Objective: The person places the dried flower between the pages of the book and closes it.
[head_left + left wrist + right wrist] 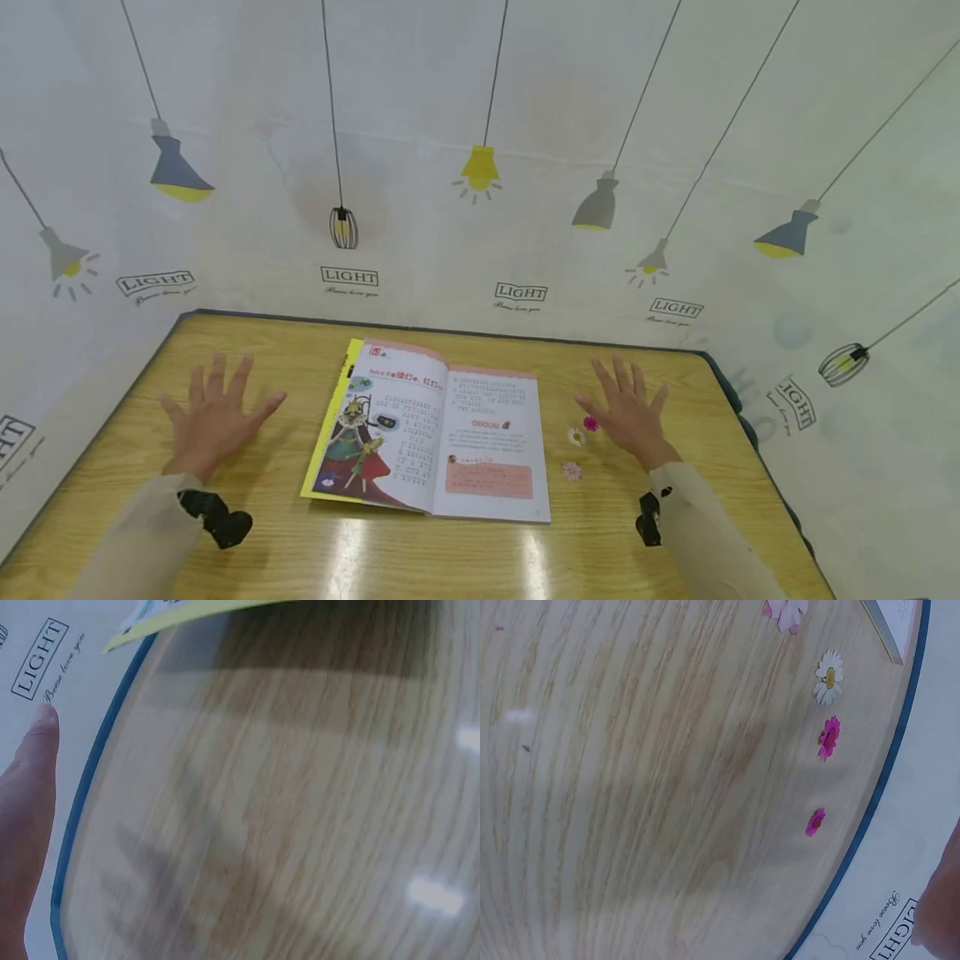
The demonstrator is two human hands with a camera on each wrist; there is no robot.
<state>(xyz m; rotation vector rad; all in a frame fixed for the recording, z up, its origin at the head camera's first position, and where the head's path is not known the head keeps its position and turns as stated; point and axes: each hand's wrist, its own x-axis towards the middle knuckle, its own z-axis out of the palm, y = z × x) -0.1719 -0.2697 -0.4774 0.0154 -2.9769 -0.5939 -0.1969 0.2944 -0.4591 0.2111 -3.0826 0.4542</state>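
Note:
An open book point(491, 408) with printed text and a colourful cartoon lies between my hands, a yellow edge showing along its left side. My left hand point(213, 421) is left of it, fingers spread and holding nothing. On the other side, my right hand point(633, 417) is also spread and holds nothing, nearest the small flowers. These are a pale pink flower point(572, 471), a white daisy point(576, 436) and a magenta flower point(591, 423). The right wrist view shows another magenta flower point(816, 822), hidden in the head view. Only the thumbs point(34, 802) appear in the wrist views.
The wood-grain table point(420, 558) has a dark blue edge. A pale wall covering point(420, 100) printed with hanging lamps and the word LIGHT rises around it. Black wrist devices point(217, 517) sit on both sleeves point(135, 533). Tiny dark specks point(526, 748) lie on the tabletop.

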